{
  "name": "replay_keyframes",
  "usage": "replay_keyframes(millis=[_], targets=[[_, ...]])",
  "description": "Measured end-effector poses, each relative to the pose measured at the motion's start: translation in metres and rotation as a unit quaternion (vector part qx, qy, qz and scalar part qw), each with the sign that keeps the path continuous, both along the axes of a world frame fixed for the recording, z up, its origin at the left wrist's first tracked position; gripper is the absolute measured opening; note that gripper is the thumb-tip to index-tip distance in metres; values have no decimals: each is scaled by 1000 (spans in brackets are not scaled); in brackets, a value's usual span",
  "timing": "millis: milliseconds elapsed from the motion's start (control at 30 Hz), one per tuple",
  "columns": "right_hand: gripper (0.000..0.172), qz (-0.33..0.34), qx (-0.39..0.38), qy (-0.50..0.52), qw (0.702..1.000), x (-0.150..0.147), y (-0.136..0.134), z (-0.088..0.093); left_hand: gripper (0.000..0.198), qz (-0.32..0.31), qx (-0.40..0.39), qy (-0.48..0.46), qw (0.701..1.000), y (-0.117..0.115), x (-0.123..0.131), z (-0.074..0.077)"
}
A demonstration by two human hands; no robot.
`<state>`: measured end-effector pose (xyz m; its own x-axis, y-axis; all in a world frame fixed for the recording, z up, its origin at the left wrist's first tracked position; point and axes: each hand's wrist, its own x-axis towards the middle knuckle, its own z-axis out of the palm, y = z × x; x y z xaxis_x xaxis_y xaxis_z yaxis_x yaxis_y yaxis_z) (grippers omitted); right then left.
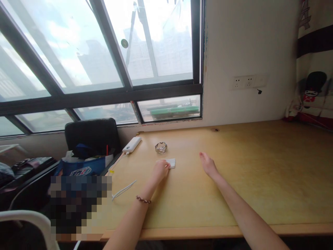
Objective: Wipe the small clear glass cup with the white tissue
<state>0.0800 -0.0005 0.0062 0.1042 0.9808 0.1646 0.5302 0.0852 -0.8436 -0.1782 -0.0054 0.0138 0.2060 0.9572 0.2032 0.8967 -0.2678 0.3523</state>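
Note:
My left hand (160,170) is closed on the left end of a small flat white object (171,163) that lies on the wooden table (260,180); a braided bracelet is around that wrist. Just behind the white object stands a silvery ring-shaped metal piece (161,148). To the right, my right hand (208,164) is held over the table, turned on its side with the thumb side up. Its fingers look stretched out and hold nothing.
A white power bank (132,144) with a cable lies at the table's left edge, and a loose white cable end (124,189) is nearer me. Left of the table are a black chair (92,133) and a blue bag (85,166). Window and wall sockets (244,82) are behind.

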Motion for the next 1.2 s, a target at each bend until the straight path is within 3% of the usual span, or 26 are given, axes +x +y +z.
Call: replay_keyframes(millis=[133, 233, 500, 867, 967, 1067, 1200], targets=[[57, 30, 9, -24, 999, -7, -6, -2, 16, 83, -19, -19, 996, 3, -23, 4], [58, 39, 14, -47, 998, -10, -9, -2, 16, 110, -16, -16, 994, 5, -28, 4], [55, 40, 15, -58, 997, -10, -7, -4, 18, 121, 43, 31, 991, 8, -29, -5], [57, 44, 18, -58, 997, -11, -11, -1, 23, 124, 64, 33, 990, 9, -30, -8], [54, 41, 40, -39, 998, -13, -13, 3, 23, 93, 99, -21, 991, 4, -19, -6], [53, 29, 52, 8, 998, -13, -13, 7, 23, 37, 107, -144, 983, -5, 5, -2], [62, 18, 17, 118, 993, -16, -13, 9, 28, -40, 19, -369, 928, -16, 57, 3]])
